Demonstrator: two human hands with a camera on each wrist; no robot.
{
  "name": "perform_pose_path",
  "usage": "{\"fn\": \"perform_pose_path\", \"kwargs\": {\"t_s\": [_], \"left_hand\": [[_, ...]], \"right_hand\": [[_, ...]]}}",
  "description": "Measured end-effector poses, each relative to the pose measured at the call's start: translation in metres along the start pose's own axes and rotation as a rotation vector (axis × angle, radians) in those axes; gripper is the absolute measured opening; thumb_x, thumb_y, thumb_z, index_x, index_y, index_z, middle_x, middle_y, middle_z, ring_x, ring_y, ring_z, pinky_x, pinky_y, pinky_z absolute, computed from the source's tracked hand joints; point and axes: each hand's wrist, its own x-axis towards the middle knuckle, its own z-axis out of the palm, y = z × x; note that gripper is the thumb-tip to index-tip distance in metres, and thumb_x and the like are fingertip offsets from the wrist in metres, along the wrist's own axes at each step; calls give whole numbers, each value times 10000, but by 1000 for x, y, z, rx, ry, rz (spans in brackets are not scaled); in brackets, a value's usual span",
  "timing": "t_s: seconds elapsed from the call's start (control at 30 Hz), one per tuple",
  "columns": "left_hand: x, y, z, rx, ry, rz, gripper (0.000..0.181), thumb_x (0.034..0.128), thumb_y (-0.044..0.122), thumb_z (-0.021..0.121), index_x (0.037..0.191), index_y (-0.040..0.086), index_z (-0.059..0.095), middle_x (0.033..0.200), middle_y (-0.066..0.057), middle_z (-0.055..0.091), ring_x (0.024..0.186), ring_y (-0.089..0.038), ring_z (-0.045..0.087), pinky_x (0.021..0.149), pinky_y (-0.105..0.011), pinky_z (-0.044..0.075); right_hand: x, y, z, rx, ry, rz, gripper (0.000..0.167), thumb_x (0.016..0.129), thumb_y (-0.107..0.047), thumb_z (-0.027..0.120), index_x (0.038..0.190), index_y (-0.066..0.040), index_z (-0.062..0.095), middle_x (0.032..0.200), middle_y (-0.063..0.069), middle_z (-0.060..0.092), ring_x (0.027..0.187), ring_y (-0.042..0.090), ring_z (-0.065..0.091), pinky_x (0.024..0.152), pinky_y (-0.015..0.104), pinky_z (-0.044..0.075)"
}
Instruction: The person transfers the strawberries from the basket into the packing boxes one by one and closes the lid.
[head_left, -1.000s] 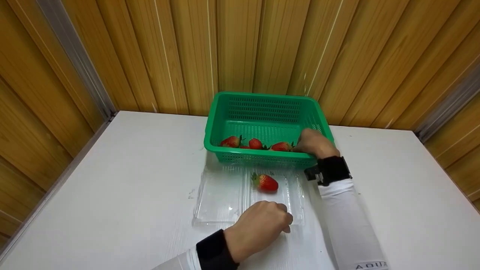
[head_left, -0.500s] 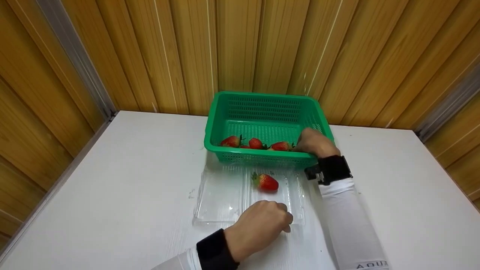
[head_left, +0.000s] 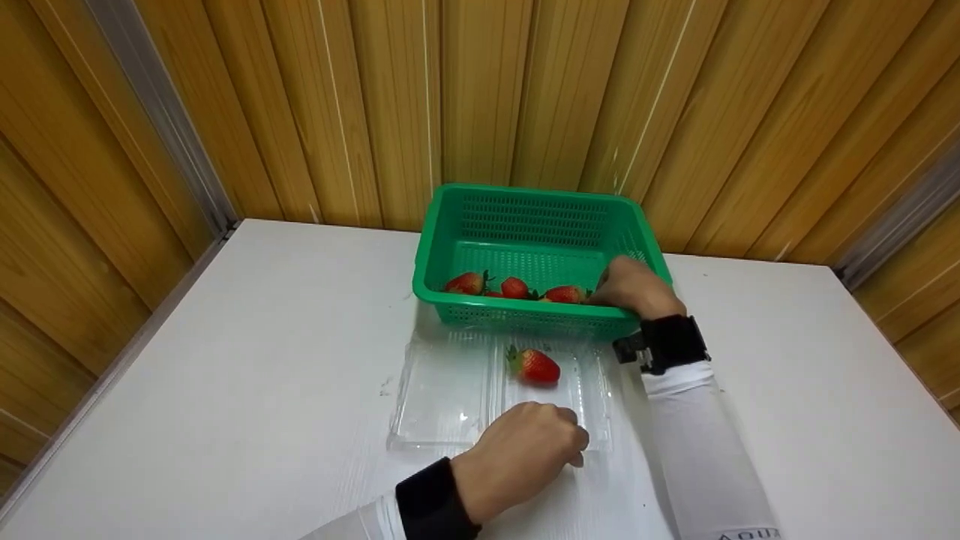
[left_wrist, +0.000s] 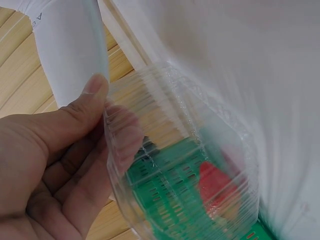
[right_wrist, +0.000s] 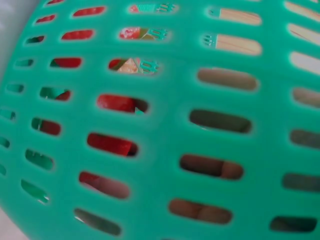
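My left hand (head_left: 525, 454) pinches the near edge of a clear plastic container (head_left: 442, 397), which lies spread open in two halves on the table. In the left wrist view the thumb (left_wrist: 90, 97) is on one side of the clear wall and fingertips show through it. One strawberry (head_left: 538, 366) lies in the right half. Behind the container stands a green basket (head_left: 525, 302). My right hand (head_left: 634, 286) reaches into its front right corner, beside a strawberry (head_left: 564, 294). Its fingertips are hidden by the front wall; skin and red fruit show through the slots in the right wrist view.
Several strawberries lie along the basket's front wall, among them one at the left (head_left: 465, 283) and one in the middle (head_left: 514, 287). The white table (head_left: 262, 360) ends at a wood-patterned wall (head_left: 480, 97) close behind the basket.
The head view has shifted slightly. Both hands, the basket and the strawberries otherwise stay where they were.
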Motion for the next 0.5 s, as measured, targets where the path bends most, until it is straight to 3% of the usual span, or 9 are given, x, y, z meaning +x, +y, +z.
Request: {"fn": "perform_pose_path", "kwargs": {"t_s": [0.17,0.5], "left_hand": [[1,0,0,-7,-11,3,115,892,108,857,975,186,868,861,72,763,771,-54,703,691,-175,523],[1,-1,0,-19,-11,-3,127,892,112,854,982,200,869,869,83,764,777,-38,702,697,-164,525]], "right_hand": [[0,2,-2,23,30,-17,394,876,-186,785,569,-152,540,592,-54,395,547,121,407,514,287,314],[-12,-1,-9,99,128,-70,170,852,-70,717,682,-57,712,628,-8,547,610,165,490,546,308,381]]}}
